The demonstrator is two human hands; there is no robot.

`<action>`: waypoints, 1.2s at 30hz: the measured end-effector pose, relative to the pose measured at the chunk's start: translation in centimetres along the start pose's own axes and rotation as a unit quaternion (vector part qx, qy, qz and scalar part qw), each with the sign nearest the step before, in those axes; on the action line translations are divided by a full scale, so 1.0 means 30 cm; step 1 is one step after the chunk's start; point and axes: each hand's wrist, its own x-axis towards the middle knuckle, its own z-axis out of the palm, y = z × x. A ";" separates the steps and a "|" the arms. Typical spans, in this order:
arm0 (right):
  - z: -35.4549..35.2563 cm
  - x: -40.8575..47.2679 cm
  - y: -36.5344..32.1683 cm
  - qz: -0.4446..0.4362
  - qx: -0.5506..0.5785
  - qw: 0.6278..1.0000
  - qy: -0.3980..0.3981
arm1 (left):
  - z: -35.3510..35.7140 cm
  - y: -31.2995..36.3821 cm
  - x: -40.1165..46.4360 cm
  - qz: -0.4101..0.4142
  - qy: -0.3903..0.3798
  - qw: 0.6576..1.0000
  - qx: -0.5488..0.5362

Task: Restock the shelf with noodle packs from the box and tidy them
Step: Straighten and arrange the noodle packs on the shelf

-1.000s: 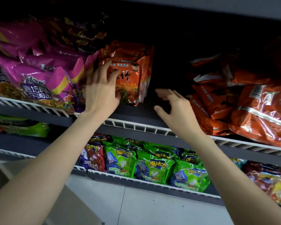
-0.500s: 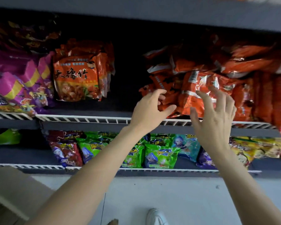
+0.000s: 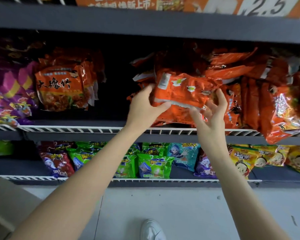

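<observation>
Since the earlier frame, our left hand [image 3: 142, 104] and right hand [image 3: 209, 111] have closed on an orange noodle pack [image 3: 184, 89], gripping its ends above the shelf [image 3: 93, 129] front edge; the right-hand pile [image 3: 267, 94] remains untidy.

Dark gap [image 3: 116, 87] open between orange stacks [image 3: 64, 84].

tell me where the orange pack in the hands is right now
In the head view, the orange pack sits centre-right, held between both hands above the white wire rail, in front of the jumbled orange packs.
</observation>
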 end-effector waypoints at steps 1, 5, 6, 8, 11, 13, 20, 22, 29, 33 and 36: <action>0.006 -0.009 -0.023 0.014 0.035 0.999 -0.009 | -0.045 0.000 -0.016 0.013 0.013 1.000 -0.012; 0.066 -0.006 -0.124 0.043 0.047 0.993 -0.099 | -0.257 -0.045 -0.092 0.115 0.107 0.983 0.099; 0.100 0.005 -0.144 0.055 0.060 0.988 -0.134 | -0.307 -0.066 -0.110 0.156 0.141 0.966 0.150; 0.188 0.026 -0.176 0.110 0.123 0.963 -0.212 | -0.397 -0.123 -0.141 0.237 0.183 0.924 0.239; 0.348 0.064 -0.197 0.192 0.178 0.924 -0.280 | -0.492 -0.222 -0.166 0.326 0.168 0.854 0.369; 0.449 0.089 -0.187 0.193 0.180 0.927 -0.268 | -0.529 -0.282 -0.175 0.340 0.124 0.831 0.423; 0.647 0.168 -0.212 0.097 0.233 0.933 -0.258 | -0.652 -0.391 -0.185 0.252 0.094 0.862 0.430; 0.702 0.179 -0.227 0.061 0.221 0.933 -0.278 | -0.681 -0.402 -0.192 0.186 0.130 0.896 0.382; 0.891 0.230 -0.310 -0.157 -0.057 0.919 -0.357 | -0.780 -0.415 -0.151 0.095 0.238 0.905 0.340; 1.000 0.245 -0.331 -0.263 -0.205 0.869 -0.367 | -0.769 -0.454 -0.091 0.033 0.206 0.909 0.361; 1.048 0.242 -0.334 -0.310 -0.265 0.837 -0.366 | -0.758 -0.488 -0.067 -0.002 0.228 0.907 0.353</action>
